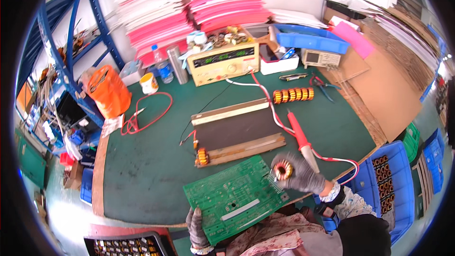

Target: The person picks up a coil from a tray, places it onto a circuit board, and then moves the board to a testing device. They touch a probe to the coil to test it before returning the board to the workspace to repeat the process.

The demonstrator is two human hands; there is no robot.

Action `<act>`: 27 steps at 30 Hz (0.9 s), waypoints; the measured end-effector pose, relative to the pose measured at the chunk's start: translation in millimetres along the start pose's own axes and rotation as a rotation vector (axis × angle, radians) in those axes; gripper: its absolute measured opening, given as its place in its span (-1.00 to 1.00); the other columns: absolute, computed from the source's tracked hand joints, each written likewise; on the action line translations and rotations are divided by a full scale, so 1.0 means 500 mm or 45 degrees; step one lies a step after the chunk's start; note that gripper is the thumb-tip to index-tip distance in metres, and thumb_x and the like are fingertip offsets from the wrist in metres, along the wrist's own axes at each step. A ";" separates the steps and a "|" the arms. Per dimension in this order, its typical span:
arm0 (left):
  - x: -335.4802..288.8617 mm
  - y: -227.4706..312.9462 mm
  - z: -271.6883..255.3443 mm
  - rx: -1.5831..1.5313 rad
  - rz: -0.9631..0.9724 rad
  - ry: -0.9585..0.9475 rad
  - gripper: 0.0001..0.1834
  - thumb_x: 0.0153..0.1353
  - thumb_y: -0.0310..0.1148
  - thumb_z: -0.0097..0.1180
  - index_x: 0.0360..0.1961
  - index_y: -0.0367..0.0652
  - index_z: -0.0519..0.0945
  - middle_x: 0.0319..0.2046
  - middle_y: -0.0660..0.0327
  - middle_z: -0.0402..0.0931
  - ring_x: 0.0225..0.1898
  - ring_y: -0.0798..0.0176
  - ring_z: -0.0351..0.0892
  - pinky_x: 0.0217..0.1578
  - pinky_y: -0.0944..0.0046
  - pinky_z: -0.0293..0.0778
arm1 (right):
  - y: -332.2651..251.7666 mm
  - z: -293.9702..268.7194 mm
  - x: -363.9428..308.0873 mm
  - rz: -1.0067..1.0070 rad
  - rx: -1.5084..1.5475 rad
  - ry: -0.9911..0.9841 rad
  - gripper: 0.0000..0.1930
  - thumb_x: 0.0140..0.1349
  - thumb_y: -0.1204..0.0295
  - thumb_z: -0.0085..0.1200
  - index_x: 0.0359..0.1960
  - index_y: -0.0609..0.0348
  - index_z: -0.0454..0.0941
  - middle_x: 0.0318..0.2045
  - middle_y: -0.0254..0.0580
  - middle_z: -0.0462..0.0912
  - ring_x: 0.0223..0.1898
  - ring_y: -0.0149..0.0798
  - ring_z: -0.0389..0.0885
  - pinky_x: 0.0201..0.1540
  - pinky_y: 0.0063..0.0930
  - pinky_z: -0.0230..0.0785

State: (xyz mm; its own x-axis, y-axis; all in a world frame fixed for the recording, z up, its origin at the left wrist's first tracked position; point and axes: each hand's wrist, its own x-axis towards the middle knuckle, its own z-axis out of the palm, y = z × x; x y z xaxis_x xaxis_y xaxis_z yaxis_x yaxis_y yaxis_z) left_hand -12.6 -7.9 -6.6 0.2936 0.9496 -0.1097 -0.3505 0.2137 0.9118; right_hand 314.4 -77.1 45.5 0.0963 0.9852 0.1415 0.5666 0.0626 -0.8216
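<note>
A large green circuit board [211, 201] lies tilted at the table's near edge, partly over my lap. My left hand [196, 227], in a grey glove, grips its lower left edge. In my gloved right hand [305, 173] is a copper-wound toroidal coil [288, 167], held in the fingers close to the board's right corner. Whether the coil touches the board I cannot tell. Just beyond that hand lies a red test probe [297, 129] with a white handle end. A single coil [203, 156] sits beyond the board, beside a wooden strip [241, 151].
A row of coils [294, 95] stands near pliers [326, 90]. A beige bench meter [222, 66] at the back feeds red, white and black leads. Coils fill a blue crate [405, 199] at right and a black tray [163, 246] at lower left. An orange bag [110, 96] is at left.
</note>
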 end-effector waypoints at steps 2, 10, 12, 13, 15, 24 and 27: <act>-0.014 -0.020 -0.028 0.020 -0.082 0.151 -0.45 0.24 -0.07 0.09 0.10 -0.26 0.41 -0.07 0.16 0.50 -0.10 0.27 0.47 -0.07 0.26 0.41 | -0.005 -0.075 0.041 0.039 0.067 0.361 -0.48 -0.13 0.43 0.30 -0.05 0.05 0.41 -0.23 -0.18 0.53 -0.19 -0.22 0.55 -0.05 -0.36 0.41; -0.015 -0.044 -0.039 0.109 -0.153 0.313 -0.39 0.23 -0.06 0.14 0.19 -0.22 0.37 0.05 0.13 0.42 0.05 0.21 0.38 0.07 0.16 0.36 | 0.349 -0.351 0.179 0.433 -0.782 1.040 -0.44 -0.16 0.61 0.24 -0.04 0.01 0.37 -0.15 -0.03 0.54 -0.08 0.03 0.53 0.00 -0.21 0.39; -0.015 -0.055 -0.050 0.169 -0.112 0.330 -0.40 0.24 -0.06 0.13 0.19 -0.21 0.38 0.06 0.14 0.41 0.07 0.21 0.37 0.08 0.16 0.34 | 0.391 -0.358 0.197 0.398 -0.857 0.987 -0.44 -0.18 0.61 0.25 -0.05 0.02 0.38 -0.15 -0.03 0.54 -0.08 0.05 0.53 -0.01 -0.21 0.40; -0.015 -0.054 -0.050 0.221 -0.079 0.339 -0.41 0.25 -0.07 0.13 0.19 -0.21 0.38 0.07 0.14 0.40 0.08 0.21 0.36 0.10 0.16 0.33 | 0.404 -0.358 0.206 0.367 -0.945 0.937 -0.43 -0.20 0.61 0.27 -0.05 0.04 0.39 -0.14 -0.02 0.54 -0.09 0.06 0.53 -0.02 -0.21 0.41; -0.018 -0.044 -0.045 0.340 -0.055 0.298 -0.42 0.24 -0.07 0.13 0.17 -0.21 0.40 0.10 0.15 0.38 0.11 0.22 0.33 0.12 0.16 0.31 | 0.432 -0.362 0.227 0.372 -1.012 0.908 -0.44 -0.16 0.60 0.25 -0.03 0.05 0.38 -0.12 0.01 0.55 -0.07 0.08 0.54 0.02 -0.20 0.40; -0.014 -0.038 -0.039 0.282 -0.113 0.365 -0.37 0.22 -0.01 0.15 0.17 -0.22 0.40 0.06 0.14 0.42 0.07 0.22 0.38 0.10 0.19 0.34 | 0.421 -0.365 0.233 0.355 -0.684 0.776 -0.44 -0.07 0.62 0.20 0.05 0.07 0.36 -0.08 0.02 0.55 -0.03 0.07 0.53 0.03 -0.25 0.40; -0.009 -0.031 -0.029 0.206 -0.164 0.338 -0.35 0.20 0.01 0.16 0.18 -0.22 0.39 0.07 0.13 0.42 0.07 0.22 0.38 0.09 0.18 0.34 | 0.431 -0.373 0.213 0.283 -0.727 0.834 -0.42 -0.07 0.64 0.17 0.07 0.08 0.34 -0.07 0.01 0.55 -0.04 0.07 0.54 0.02 -0.25 0.41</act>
State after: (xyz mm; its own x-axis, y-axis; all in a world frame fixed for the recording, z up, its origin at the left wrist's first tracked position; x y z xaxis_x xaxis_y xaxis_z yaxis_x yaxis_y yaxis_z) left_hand -21.3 -12.1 -25.9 0.0769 0.9483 -0.3079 -0.1740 0.3168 0.9324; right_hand 599.2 11.4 -13.5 0.6010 0.6658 0.4422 0.7831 -0.3798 -0.4925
